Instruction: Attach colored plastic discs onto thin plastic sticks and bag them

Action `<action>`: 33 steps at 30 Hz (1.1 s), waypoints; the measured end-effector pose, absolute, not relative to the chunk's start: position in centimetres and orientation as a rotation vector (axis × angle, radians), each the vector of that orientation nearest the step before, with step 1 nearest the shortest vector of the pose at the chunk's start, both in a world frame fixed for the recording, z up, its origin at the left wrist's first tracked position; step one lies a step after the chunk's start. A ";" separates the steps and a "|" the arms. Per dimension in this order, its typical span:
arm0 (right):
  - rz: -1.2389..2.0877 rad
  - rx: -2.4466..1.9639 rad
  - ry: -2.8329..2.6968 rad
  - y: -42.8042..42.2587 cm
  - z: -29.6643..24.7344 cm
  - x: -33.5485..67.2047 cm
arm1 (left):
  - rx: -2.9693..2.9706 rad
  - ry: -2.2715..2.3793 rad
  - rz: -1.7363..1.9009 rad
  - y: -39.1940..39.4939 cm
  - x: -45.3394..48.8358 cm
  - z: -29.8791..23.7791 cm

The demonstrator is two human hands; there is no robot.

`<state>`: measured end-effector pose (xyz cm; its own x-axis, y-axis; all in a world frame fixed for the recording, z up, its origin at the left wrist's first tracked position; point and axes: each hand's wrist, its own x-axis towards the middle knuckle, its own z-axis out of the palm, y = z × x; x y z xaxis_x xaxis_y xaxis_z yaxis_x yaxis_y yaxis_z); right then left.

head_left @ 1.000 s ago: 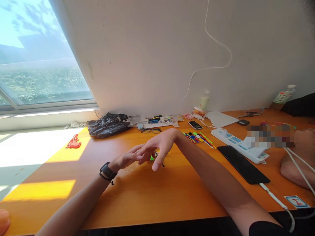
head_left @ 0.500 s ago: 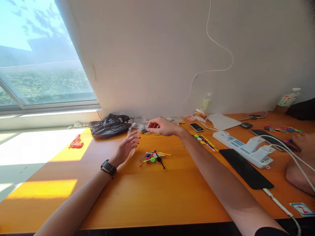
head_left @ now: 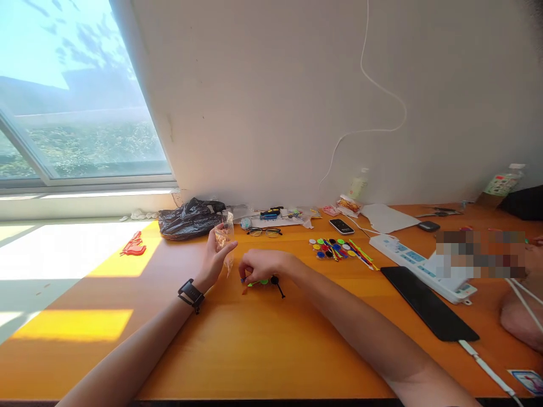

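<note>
My left hand (head_left: 213, 260), with a black watch on its wrist, holds a crinkled clear plastic bag (head_left: 229, 230) upright between thumb and fingers. To its right, my right hand (head_left: 263, 265) reaches down over a small pile of coloured plastic arrow pieces with round discs. Its fingers are pinched at the pile's left side, where a bit of a blue plastic arrow (head_left: 243, 280) shows at the fingertips. A black arrow piece (head_left: 275, 281) and a green one (head_left: 263, 281) stick out below the hand; most of the pile is hidden behind it.
Coloured discs and sticks (head_left: 333, 249) lie right of centre. Glasses (head_left: 265, 232) and a black plastic bag (head_left: 190, 217) are at the back. A power strip (head_left: 418, 263) and a black phone (head_left: 428, 302) lie right, near another person's arm (head_left: 521, 308). A red plastic piece (head_left: 133, 244) lies left.
My right hand has left the clear bag's opening and come down onto the pile, its fingers now at the blue arrow. The left hand still holds the bag. The view has shifted slightly.
</note>
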<state>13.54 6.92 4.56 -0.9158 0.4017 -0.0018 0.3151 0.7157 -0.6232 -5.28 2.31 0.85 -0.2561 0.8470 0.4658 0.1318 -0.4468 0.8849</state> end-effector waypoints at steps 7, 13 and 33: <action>1.058 -0.480 -2.579 7.7 8.9 15.8 | 1.851 1.411 1.740 2.4 -5.4 -0.1; 1.168 -0.478 -2.132 7.6 14.3 19.6 | 1.964 1.422 1.690 1.7 -4.9 0.1; 0.640 -0.725 -2.499 8.4 12.3 18.9 | 2.102 1.380 1.706 0.7 -4.1 0.9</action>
